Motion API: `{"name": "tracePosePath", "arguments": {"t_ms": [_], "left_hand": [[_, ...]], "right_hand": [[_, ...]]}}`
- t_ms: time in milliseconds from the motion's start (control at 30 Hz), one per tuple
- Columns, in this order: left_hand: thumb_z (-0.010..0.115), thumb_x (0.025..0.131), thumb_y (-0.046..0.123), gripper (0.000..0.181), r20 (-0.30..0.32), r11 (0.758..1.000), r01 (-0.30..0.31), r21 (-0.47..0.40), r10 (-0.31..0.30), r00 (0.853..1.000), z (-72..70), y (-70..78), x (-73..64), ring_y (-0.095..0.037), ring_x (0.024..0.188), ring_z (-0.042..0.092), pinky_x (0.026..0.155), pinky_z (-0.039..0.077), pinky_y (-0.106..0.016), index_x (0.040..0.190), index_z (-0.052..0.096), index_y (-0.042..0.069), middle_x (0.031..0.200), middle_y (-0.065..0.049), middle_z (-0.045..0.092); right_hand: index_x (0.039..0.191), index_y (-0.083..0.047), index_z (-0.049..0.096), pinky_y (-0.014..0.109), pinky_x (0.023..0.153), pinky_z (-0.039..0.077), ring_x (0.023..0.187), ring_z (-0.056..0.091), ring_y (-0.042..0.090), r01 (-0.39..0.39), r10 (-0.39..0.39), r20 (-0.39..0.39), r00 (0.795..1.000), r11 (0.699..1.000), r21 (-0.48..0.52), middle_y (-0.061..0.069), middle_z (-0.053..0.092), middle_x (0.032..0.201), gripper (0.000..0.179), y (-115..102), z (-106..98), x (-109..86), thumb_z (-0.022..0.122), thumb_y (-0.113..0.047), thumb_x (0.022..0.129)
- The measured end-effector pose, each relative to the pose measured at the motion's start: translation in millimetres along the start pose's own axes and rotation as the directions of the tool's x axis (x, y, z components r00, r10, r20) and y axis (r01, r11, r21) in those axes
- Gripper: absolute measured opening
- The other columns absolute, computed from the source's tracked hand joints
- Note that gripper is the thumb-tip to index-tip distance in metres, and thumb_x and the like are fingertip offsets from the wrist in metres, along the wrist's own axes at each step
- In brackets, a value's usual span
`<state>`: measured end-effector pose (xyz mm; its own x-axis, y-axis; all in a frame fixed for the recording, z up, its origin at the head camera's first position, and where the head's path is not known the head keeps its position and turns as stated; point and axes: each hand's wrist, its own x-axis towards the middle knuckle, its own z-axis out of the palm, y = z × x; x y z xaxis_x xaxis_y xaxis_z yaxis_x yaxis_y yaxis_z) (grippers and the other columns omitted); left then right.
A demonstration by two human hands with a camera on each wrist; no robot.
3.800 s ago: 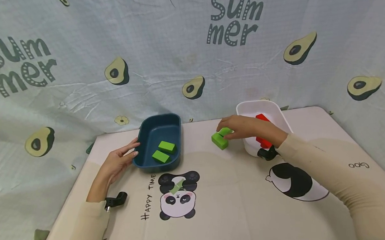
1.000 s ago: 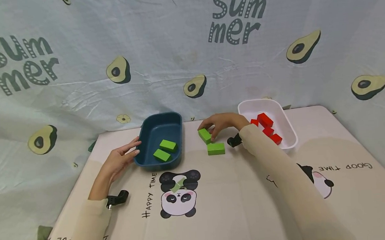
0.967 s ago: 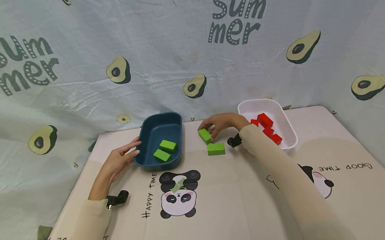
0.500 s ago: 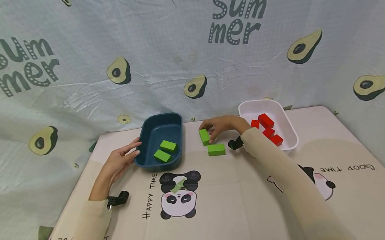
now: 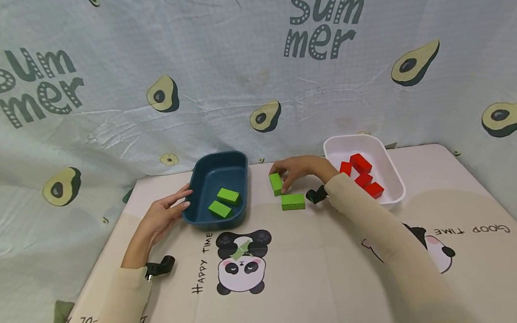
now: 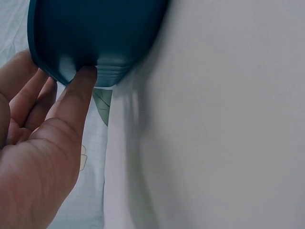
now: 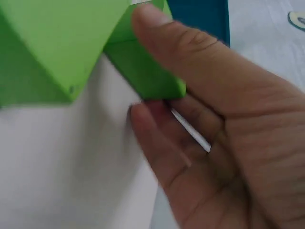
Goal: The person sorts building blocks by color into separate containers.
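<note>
My left hand point(image 5: 159, 216) holds the left side of a dark blue plastic bin point(image 5: 198, 222), fingers at its rim. In the left wrist view, the thumb lies against the bin's wall point(image 6: 102, 38). Two green blocks, a farther one point(image 5: 228, 196) and a nearer one point(image 5: 220, 209), lie inside the bin. My right hand point(image 5: 300, 169) pinches a third green block point(image 5: 276, 184) on the table, thumb on its near right side and fingers behind. Another green block point(image 5: 293, 202) lies crosswise just in front of it; its near end looms large in the right wrist view.
To the right stands a white bin point(image 5: 391, 177) with several red blocks point(image 5: 363, 179) in it. My right forearm passes in front of this bin. A printed cloth point(image 5: 289, 276) covers the table, and a patterned curtain point(image 5: 216, 86) hangs right behind both bins.
My right hand has moved left from beside the white bin, and the two green blocks there now lie farther left, at right angles. Its block has turned slightly straighter. The left hand stays put.
</note>
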<state>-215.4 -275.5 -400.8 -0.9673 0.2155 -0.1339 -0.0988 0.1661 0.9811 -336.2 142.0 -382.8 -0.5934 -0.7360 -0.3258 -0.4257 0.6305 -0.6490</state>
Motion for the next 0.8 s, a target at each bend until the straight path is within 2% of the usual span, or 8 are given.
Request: {"name": "tracePosePath", "arguments": {"t_ms": [100,267,367,467,600,700,800], "left_hand": [[0.066,0.100,0.015,0.061,0.003,1.000,-0.002,-0.003,0.002,1.000,0.4,0.1,0.2,-0.028,0.154,0.021,0.098,0.049,-0.015,0.152,0.041,-0.004,0.169,-0.001,0.021],[0.066,0.100,0.017,0.062,0.001,1.000,-0.006,0.006,0.006,1.000,0.7,0.3,-0.2,-0.027,0.153,0.022,0.097,0.049,-0.015,0.153,0.041,-0.002,0.169,0.000,0.021],[0.066,0.100,0.017,0.062,0.001,1.000,-0.002,0.013,0.002,1.000,0.6,0.0,-0.3,-0.027,0.154,0.021,0.097,0.049,-0.015,0.153,0.041,-0.002,0.169,0.000,0.021],[0.066,0.100,0.017,0.062,-0.005,1.000,0.005,0.019,-0.005,1.000,0.0,-0.3,-0.7,-0.027,0.154,0.021,0.097,0.049,-0.014,0.153,0.041,-0.002,0.168,0.000,0.021],[0.067,0.100,0.017,0.062,-0.010,1.000,0.013,0.025,-0.012,1.000,-0.8,-0.6,-0.9,-0.028,0.154,0.022,0.097,0.050,-0.014,0.153,0.041,-0.002,0.168,0.000,0.021],[0.068,0.099,0.018,0.063,-0.006,1.000,0.013,0.022,-0.012,1.000,-0.8,-0.2,-0.7,-0.028,0.153,0.022,0.097,0.050,-0.015,0.153,0.041,-0.002,0.168,0.000,0.021],[0.068,0.099,0.018,0.063,-0.002,1.000,0.009,0.017,-0.009,1.000,-0.4,0.7,-0.4,-0.028,0.154,0.022,0.097,0.050,-0.015,0.153,0.041,-0.002,0.169,0.000,0.021]], "right_hand": [[0.130,-0.007,0.054,0.040,0.110,0.044,0.124,0.052,0.028,-0.052,0.051,-0.018,0.999,0.998,-0.043,0.011,0.058,0.131,0.057,-9,1,0.0,0.084,-0.022,0.085],[0.122,-0.009,0.054,0.036,0.096,0.046,0.109,0.050,0.024,-0.133,0.125,-0.064,0.990,0.980,-0.147,0.008,0.058,0.115,0.056,-25,5,2.5,0.088,-0.029,0.081],[0.127,-0.008,0.055,0.037,0.101,0.046,0.112,0.052,0.024,-0.135,0.122,-0.089,0.989,0.979,-0.155,0.009,0.059,0.119,0.059,-27,10,3.1,0.087,-0.029,0.082],[0.139,-0.009,0.054,0.040,0.110,0.044,0.121,0.052,0.026,-0.133,0.122,-0.115,0.986,0.986,-0.097,0.010,0.059,0.131,0.066,-22,16,2.5,0.085,-0.029,0.084],[0.151,-0.011,0.046,0.045,0.116,0.039,0.133,0.047,0.029,-0.114,0.121,-0.134,0.984,0.991,0.064,0.013,0.052,0.147,0.075,-13,25,0.8,0.082,-0.027,0.087],[0.152,-0.009,0.045,0.045,0.118,0.038,0.137,0.045,0.031,-0.087,0.112,-0.158,0.981,0.984,0.158,0.015,0.049,0.150,0.075,-8,31,-0.9,0.081,-0.023,0.088],[0.148,-0.008,0.049,0.043,0.116,0.040,0.133,0.048,0.030,-0.068,0.102,-0.198,0.975,0.983,0.169,0.014,0.053,0.146,0.070,-5,34,-2.3,0.081,-0.021,0.087]]}}
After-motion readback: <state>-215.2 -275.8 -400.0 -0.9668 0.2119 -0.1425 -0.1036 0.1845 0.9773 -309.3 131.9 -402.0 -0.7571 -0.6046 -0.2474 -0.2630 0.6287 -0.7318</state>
